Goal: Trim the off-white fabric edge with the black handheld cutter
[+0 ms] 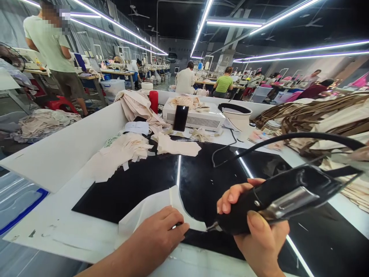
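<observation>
Our right hand (pixel 261 232) grasps a black tool (pixel 276 192), tip at the white cloth's (pixel 144 209) right corner. Our left hand (pixel 158 236) lies on the cloth; we cannot tell its grip.

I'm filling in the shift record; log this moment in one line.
left hand: on pale fabric | right hand: gripping black handheld tool, metal tip by fabric's corner | phone: upright before white box

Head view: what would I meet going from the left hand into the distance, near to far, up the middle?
Left hand → beige cloth → phone → white box → person in green.
</observation>
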### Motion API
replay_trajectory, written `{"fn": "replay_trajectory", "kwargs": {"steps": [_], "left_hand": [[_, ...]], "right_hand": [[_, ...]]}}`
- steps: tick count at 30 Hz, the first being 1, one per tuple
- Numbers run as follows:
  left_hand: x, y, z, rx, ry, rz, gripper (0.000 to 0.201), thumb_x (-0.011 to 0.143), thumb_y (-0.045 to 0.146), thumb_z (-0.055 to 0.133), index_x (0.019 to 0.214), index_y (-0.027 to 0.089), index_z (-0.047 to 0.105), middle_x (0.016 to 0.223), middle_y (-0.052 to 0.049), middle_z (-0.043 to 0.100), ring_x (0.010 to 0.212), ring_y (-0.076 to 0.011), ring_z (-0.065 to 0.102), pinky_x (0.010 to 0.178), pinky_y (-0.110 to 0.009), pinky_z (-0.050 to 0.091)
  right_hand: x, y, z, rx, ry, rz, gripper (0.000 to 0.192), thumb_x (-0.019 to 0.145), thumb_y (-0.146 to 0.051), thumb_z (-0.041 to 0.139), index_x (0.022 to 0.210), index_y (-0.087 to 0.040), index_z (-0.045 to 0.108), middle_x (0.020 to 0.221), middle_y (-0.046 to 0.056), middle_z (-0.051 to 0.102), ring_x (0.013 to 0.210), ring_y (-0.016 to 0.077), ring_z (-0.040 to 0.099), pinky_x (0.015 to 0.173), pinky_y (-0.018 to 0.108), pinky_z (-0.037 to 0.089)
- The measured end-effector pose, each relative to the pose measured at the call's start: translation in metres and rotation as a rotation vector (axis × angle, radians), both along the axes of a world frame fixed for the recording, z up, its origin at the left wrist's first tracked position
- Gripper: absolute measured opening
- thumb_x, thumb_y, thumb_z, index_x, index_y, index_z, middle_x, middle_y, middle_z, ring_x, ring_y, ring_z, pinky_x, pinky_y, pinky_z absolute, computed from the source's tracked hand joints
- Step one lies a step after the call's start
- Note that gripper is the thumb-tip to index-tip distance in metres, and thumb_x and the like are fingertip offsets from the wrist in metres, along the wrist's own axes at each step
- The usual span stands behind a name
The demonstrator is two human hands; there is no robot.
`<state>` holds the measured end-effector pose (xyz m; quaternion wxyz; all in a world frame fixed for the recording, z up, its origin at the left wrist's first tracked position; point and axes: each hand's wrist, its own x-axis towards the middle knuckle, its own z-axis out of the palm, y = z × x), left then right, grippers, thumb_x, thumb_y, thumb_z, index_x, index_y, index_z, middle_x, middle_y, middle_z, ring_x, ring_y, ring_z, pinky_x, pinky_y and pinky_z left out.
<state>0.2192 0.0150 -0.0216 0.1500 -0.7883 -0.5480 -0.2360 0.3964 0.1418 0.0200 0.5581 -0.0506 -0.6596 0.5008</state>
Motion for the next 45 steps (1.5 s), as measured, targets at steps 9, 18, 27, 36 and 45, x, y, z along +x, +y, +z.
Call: {"fn": "replay_trajectory", "kwargs": {"steps": [9,18,27,36,45], "left_hand": [[0.0,-0.002,0.0,0.014,-0.002,0.003,0.039,0.073,0.015,0.08,0.108,0.028,0.069,0.094,0.003,0.063,0.087,-0.0014,0.057,0.086,-0.018,0.069],[0.002,-0.004,-0.006,0.02,0.045,-0.022,0.036,0.077,0.017,0.077,0.111,0.027,0.069,0.097,0.002,0.062,0.091,-0.0031,0.056,0.093,-0.025,0.07],[0.01,0.0,-0.009,0.097,0.185,0.011,0.033,0.082,0.033,0.074,0.114,0.037,0.069,0.136,0.018,0.06,0.13,-0.0054,0.055,0.11,-0.029,0.066],[0.012,0.003,-0.008,0.053,0.118,-0.051,0.034,0.082,0.023,0.072,0.115,0.03,0.067,0.128,0.016,0.065,0.12,-0.002,0.06,0.108,-0.021,0.065],[0.012,0.006,-0.008,0.007,0.08,-0.079,0.035,0.083,0.02,0.07,0.117,0.027,0.066,0.126,0.012,0.066,0.116,-0.0039,0.06,0.104,-0.02,0.064]], "right_hand": [[0.001,-0.002,0.002,-0.021,-0.011,-0.025,0.041,0.104,-0.032,0.046,0.132,-0.013,0.024,0.093,0.005,0.037,0.08,0.0033,0.054,0.066,0.021,0.053],[-0.011,-0.005,0.009,-0.048,0.07,-0.039,0.045,0.103,-0.034,0.051,0.128,-0.01,0.022,0.091,0.003,0.039,0.076,0.0022,0.054,0.065,0.019,0.051],[-0.017,-0.004,0.0,-0.063,0.069,-0.027,0.046,0.104,-0.038,0.05,0.13,-0.012,0.022,0.094,0.004,0.04,0.078,0.0009,0.054,0.069,0.018,0.052],[-0.016,-0.004,0.001,-0.043,0.051,-0.023,0.043,0.104,-0.035,0.049,0.129,-0.012,0.022,0.094,0.004,0.04,0.079,0.0007,0.054,0.07,0.017,0.051],[-0.016,-0.004,0.0,-0.06,0.051,-0.019,0.045,0.104,-0.036,0.049,0.129,-0.012,0.021,0.094,0.004,0.039,0.079,0.0006,0.054,0.07,0.018,0.052]]}}
